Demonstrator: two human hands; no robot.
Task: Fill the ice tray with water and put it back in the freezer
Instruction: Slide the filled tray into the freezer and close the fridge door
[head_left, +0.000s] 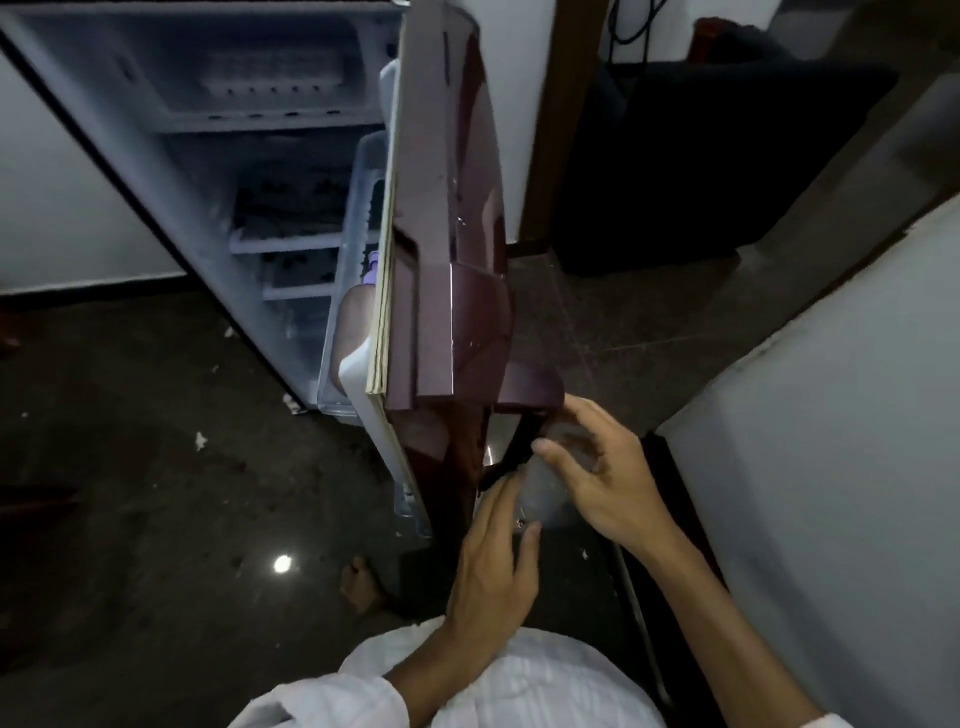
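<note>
Dim kitchen floor (130, 467), fridge door (447, 208) open at 12 o'clock. Left hand (493, 571) and right hand (608, 478), fingers spread, cradle a blurred clear object, possibly the ice tray (545, 493). Likely light, flexible, slippery; support both ends.

Home: open fridge (270, 171), dark tiled floor (130, 467)

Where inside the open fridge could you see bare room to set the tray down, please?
The top compartment looks bare between its back wall and front lip. The lower shelves look clear too, though dim and blurred. The door bins are crowded with bottles. Both hands are busy with something translucent by the door's outer edge.
</note>
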